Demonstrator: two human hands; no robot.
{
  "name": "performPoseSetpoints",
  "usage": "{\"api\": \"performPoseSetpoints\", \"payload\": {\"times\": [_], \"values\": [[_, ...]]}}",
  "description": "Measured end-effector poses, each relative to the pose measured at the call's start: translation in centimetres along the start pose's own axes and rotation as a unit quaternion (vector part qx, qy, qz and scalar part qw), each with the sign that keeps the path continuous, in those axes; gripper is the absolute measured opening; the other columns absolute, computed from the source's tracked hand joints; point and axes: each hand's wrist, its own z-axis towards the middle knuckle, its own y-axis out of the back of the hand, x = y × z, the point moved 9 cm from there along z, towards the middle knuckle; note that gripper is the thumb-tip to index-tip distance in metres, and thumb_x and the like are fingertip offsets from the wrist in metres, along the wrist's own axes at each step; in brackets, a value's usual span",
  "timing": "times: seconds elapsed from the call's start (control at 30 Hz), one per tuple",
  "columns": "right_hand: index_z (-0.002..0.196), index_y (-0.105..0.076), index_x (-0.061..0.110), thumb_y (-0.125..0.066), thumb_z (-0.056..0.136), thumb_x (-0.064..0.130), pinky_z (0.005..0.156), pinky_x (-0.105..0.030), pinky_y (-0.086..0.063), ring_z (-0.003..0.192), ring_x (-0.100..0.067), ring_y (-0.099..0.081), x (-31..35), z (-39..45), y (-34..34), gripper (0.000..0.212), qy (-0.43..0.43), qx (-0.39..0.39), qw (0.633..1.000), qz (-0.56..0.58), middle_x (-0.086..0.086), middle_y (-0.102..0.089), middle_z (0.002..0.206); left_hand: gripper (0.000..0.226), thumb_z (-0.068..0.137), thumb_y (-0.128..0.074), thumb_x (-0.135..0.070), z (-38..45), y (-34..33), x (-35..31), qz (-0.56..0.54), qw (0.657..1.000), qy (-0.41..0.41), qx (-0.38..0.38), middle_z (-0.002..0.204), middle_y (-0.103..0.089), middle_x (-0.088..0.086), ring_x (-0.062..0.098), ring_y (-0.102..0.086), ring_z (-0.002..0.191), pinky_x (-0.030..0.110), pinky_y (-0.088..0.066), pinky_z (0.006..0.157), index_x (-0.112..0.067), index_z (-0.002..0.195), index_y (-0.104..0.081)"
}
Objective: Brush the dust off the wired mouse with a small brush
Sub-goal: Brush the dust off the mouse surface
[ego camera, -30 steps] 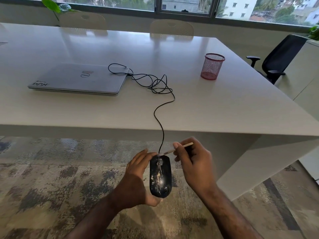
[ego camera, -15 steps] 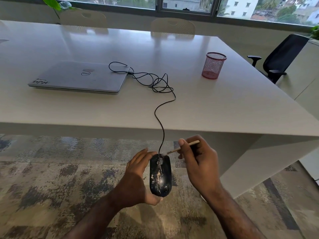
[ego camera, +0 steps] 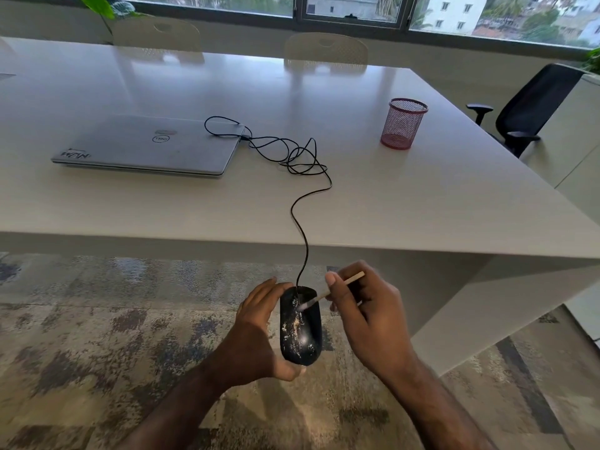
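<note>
- laptop (ego camera: 149,146) upper left on the table (ego camera: 422,196), lid closed, cable (ego camera: 302,228) runs down from it to the mouse
- left hand (ego camera: 259,332) lower centre, fingers wrapped round the mouse (ego camera: 300,326), held off the table over the rug
- brush (ego camera: 328,293) tip on the mouse's front end, pale dust below it
- right hand (ego camera: 370,310) pinches the brush handle
- advice: short light strokes away from the body, tilt mouse so dust drops off, keep cable slack
- red mesh cup (ego camera: 402,123) upper right, unused
</note>
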Motion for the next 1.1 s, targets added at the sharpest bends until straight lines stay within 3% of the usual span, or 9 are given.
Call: {"api": "performPoseSetpoints", "payload": {"times": [0.07,0.17,0.4,0.57,0.7,0.83,0.93,1.0,1.1], "values": [[0.084,-0.058,0.029,-0.058,0.100,0.041,0.049,-0.014,-0.042,0.055,-0.006,-0.061,0.3,-0.5,-0.9,0.020,0.019,0.034,0.999,-0.012,0.018,-0.064,0.070,0.124,0.037,-0.092,-0.043,0.0,0.1,0.6,-0.013,1.000,0.019,-0.006,0.156,-0.021,-0.020,0.002,-0.012,0.148,0.042,-0.021,0.120,-0.041,0.145,-0.031],[0.088,-0.059,0.026,-0.059,0.100,0.038,0.055,-0.008,-0.037,0.057,-0.003,-0.056,0.4,-1.0,-1.7,0.017,0.034,0.052,0.998,-0.025,0.022,-0.057,0.070,0.124,0.038,-0.090,-0.043,0.0,0.3,1.0,-0.015,0.999,0.031,-0.008,0.158,-0.023,-0.011,0.006,-0.014,0.149,0.043,-0.023,0.120,-0.035,0.148,-0.033],[0.091,-0.061,0.021,-0.058,0.101,0.030,0.054,-0.021,-0.047,0.062,-0.010,-0.060,0.6,-0.6,-0.8,0.013,0.043,0.029,0.998,0.034,0.013,-0.061,0.074,0.119,0.036,-0.087,-0.049,0.5,0.3,0.9,-0.016,0.999,0.038,0.003,0.154,-0.021,-0.017,0.005,-0.013,0.148,0.038,-0.020,0.120,-0.053,0.137,-0.026],[0.096,-0.064,0.017,-0.060,0.102,0.024,0.058,-0.020,-0.047,0.064,-0.006,-0.059,-0.6,-1.5,-3.2,0.011,0.015,0.132,0.989,0.061,0.017,-0.061,0.078,0.115,0.038,-0.088,-0.045,0.8,0.4,0.6,-0.011,1.000,0.022,0.005,0.148,-0.017,-0.031,0.003,-0.014,0.147,0.035,-0.022,0.116,-0.062,0.132,-0.025],[0.100,-0.065,0.017,-0.056,0.103,0.028,0.058,-0.025,-0.050,0.068,-0.012,-0.061,-0.5,-1.7,-3.0,0.014,0.024,0.118,0.989,0.084,0.011,-0.064,0.081,0.118,0.035,-0.086,-0.047,0.9,0.6,0.5,-0.020,1.000,0.021,0.006,0.144,-0.010,-0.040,-0.006,-0.013,0.143,0.030,-0.021,0.112,-0.054,0.136,-0.026],[0.096,-0.063,0.018,-0.055,0.102,0.030,0.057,-0.039,-0.052,0.066,-0.018,-0.062,-1.0,-1.2,-1.8,0.016,0.020,0.064,0.996,0.062,0.005,-0.063,0.077,0.121,0.036,-0.089,-0.042,0.9,0.8,0.5,-0.012,0.999,0.028,0.010,0.147,-0.014,-0.033,-0.001,-0.012,0.145,0.033,-0.020,0.116,-0.049,0.139,-0.027],[0.094,-0.061,0.019,-0.055,0.103,0.030,0.055,-0.031,-0.049,0.063,-0.011,-0.057,-1.3,-1.5,-3.0,0.016,0.010,0.122,0.991,0.056,0.010,-0.060,0.075,0.119,0.038,-0.089,-0.044,1.0,0.7,0.2,-0.007,1.000,0.020,0.015,0.143,-0.008,-0.042,-0.016,-0.009,0.140,0.032,-0.020,0.113,-0.051,0.138,-0.026],[0.094,-0.062,0.017,-0.055,0.103,0.029,0.056,-0.037,-0.050,0.064,-0.014,-0.058,-1.2,-1.5,-3.3,0.016,0.009,0.132,0.989,0.071,0.006,-0.061,0.075,0.118,0.038,-0.088,-0.046,1.0,0.8,0.0,-0.006,1.000,0.016,0.014,0.141,-0.007,-0.045,-0.025,-0.003,0.135,0.031,-0.020,0.112,-0.050,0.138,-0.025],[0.092,-0.062,0.013,-0.054,0.102,0.028,0.058,-0.049,-0.050,0.065,-0.024,-0.061,-1.1,-1.2,-2.4,0.020,0.009,0.095,0.991,0.096,-0.002,-0.062,0.074,0.120,0.036,-0.087,-0.047,1.1,0.9,0.3,-0.007,1.000,0.026,0.011,0.142,-0.007,-0.043,-0.016,-0.009,0.140,0.030,-0.019,0.113,-0.045,0.141,-0.028]]}}
